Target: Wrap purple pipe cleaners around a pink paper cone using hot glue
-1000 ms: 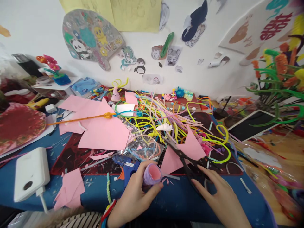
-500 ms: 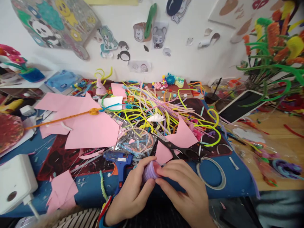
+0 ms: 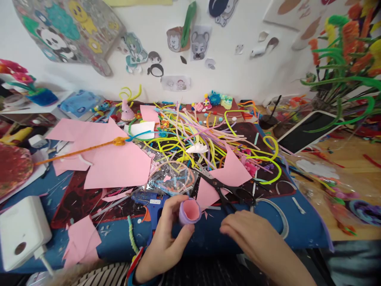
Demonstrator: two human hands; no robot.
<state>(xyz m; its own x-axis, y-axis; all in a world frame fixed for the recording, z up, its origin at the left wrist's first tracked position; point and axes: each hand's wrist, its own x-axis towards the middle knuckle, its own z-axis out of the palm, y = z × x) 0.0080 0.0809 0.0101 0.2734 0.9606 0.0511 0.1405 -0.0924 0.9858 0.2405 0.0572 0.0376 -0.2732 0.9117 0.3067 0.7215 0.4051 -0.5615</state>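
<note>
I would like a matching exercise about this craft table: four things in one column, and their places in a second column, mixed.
Things:
1. purple cup
2. scissors
3. glue gun
4. phone

Places:
A. leaning at the far right, screen dark
B. held in the left hand
C. lying partly on a pink paper piece, beyond the right hand
D. on the blue mat, just left of the left hand's fingers

Pairs: 1-B, 2-C, 3-D, 4-A

My one camera sits on my head, looking forward and down across the tabletop point(image 3: 208, 242) from its near edge toward the wall point(image 3: 238, 79) along the far edge. My hands sit close beneath it, low in view.
</note>
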